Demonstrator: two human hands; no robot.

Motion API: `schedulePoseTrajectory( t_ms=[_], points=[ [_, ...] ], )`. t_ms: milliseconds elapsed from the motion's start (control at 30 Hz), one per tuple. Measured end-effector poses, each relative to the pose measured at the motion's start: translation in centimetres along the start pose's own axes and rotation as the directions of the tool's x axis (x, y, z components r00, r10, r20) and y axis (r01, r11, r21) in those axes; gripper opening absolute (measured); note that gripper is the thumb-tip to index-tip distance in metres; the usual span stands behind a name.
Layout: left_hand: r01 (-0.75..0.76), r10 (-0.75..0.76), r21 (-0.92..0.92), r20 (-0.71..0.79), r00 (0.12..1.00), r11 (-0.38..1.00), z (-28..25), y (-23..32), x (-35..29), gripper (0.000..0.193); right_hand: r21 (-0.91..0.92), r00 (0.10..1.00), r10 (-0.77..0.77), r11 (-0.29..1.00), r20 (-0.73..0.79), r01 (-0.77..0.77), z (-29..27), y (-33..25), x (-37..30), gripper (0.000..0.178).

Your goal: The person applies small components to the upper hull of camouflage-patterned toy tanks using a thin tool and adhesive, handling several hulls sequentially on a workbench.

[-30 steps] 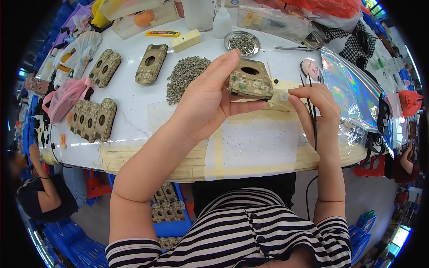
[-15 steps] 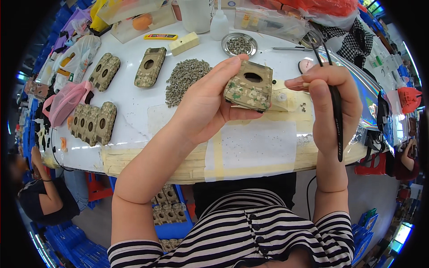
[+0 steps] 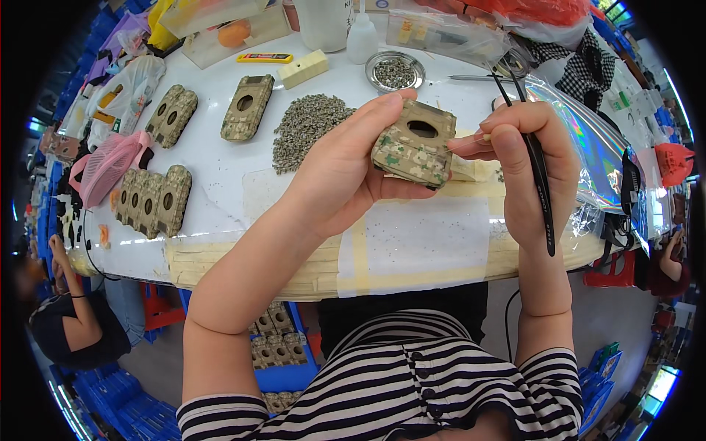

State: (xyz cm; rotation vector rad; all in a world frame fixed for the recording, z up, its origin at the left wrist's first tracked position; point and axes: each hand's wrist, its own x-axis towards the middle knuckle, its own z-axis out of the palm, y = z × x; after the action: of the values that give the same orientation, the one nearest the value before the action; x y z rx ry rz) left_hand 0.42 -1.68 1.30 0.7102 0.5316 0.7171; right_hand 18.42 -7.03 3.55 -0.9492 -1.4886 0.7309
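My left hand is wrapped around a camouflage-patterned housing with an oval opening, tilted above the table. In my right hand are black tweezers, lying across the palm with their tips pointing up and away. Its index fingertip reaches the right side of the housing, and a thin pale sliver, too small to name, shows by the thumb. Left of the housing lies a heap of small metal parts. More of these sit in a round metal dish beyond it.
Several similar camouflage housings lie at the left, one single housing nearer the heap. Farther back are a cream block, a yellow cutter and a white squeeze bottle. A blue crate with housings stands below the table edge.
My right hand has moved left, bringing its index fingertip to the housing's side. The dark dot seen there earlier is now covered. The housing has shifted slightly right and tilted.
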Motion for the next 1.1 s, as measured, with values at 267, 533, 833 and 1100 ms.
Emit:
schedulePoseTrajectory(
  t_ms=[267, 533, 833, 1100],
  points=[
    [-0.003, 0.003, 0.007, -0.013, 1.0, 1.0, -0.1, 0.0, 0.0, 0.046, -0.002, 1.0, 0.001, 1.0, -0.002, -0.001, 0.1, 0.1, -0.1, 0.013],
    [-0.014, 0.014, 0.012, -0.025, 1.0, 1.0, 0.2, 0.1, -0.1, 0.045, -0.061, 0.99, -0.021, 0.998, -0.143, 0.013, -1.2, 0.4, -0.6, 0.012],
    [-0.039, 0.039, 0.017, -0.002, 0.999, 0.999, -0.7, 0.1, 0.3, 0.045, -0.744, 0.957, -0.292, 0.639, 0.0, 0.195, -2.5, 2.5, -1.7, 0.01],
    [-0.067, 0.068, 0.051, -0.018, 0.998, 0.996, -0.7, 0.2, 0.4, 0.045, -0.776, 0.981, -0.175, 0.607, 0.08, 0.172, -2.2, 2.8, -2.6, 0.021]
  ],
)
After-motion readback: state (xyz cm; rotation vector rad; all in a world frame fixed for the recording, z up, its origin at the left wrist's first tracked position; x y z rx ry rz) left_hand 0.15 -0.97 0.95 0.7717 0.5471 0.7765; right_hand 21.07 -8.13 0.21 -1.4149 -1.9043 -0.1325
